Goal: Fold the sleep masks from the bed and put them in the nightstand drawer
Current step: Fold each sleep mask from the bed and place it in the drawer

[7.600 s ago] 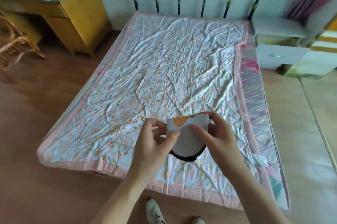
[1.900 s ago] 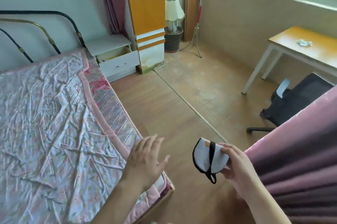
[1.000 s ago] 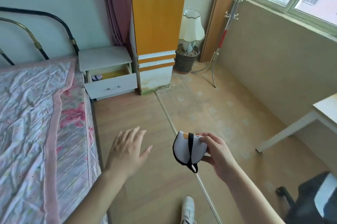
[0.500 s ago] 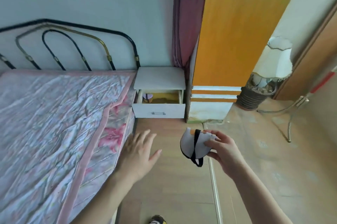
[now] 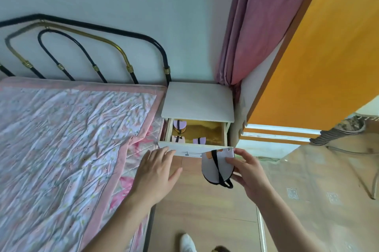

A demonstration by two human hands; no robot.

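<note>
Nearest us, at six o'clock, a white shoe (image 5: 187, 242) stands on the wooden floor (image 5: 205, 221). Just above it our two hands are out in front. Our right hand (image 5: 249, 171) pinches the folded sleep mask (image 5: 215, 166) by its right edge, thumb on the pale face, the black strap (image 5: 217, 167) running down across it and looping out below. Our left hand (image 5: 156, 171) carries nothing; its grip is spread, fingers straight and reaching toward twelve o'clock, their tips close to the drawer front (image 5: 190, 151).

Half a second ago the nightstand sat well ahead of us and small; now it fills the middle of the view and the mask's upper edge overlaps the drawer front at its right end. We have closed the walk from the bed (image 5: 61, 138), which lies at nine o'clock with its floral quilt bare of masks in the part we can see.

Beyond the hands, the nightstand drawer (image 5: 205, 130) stands pulled out beneath the white nightstand top (image 5: 198, 100). Three folded masks (image 5: 180, 124) already lie in its left and front part; the right half of its yellow floor is free. We judge that this mask only needs lifting over the front panel and setting down there, possibly the last one.

Farther off, the metal headboard (image 5: 86, 50) stands at ten o'clock, a pink curtain (image 5: 246, 25) at one, an orange wardrobe (image 5: 317, 56) at two.
</note>
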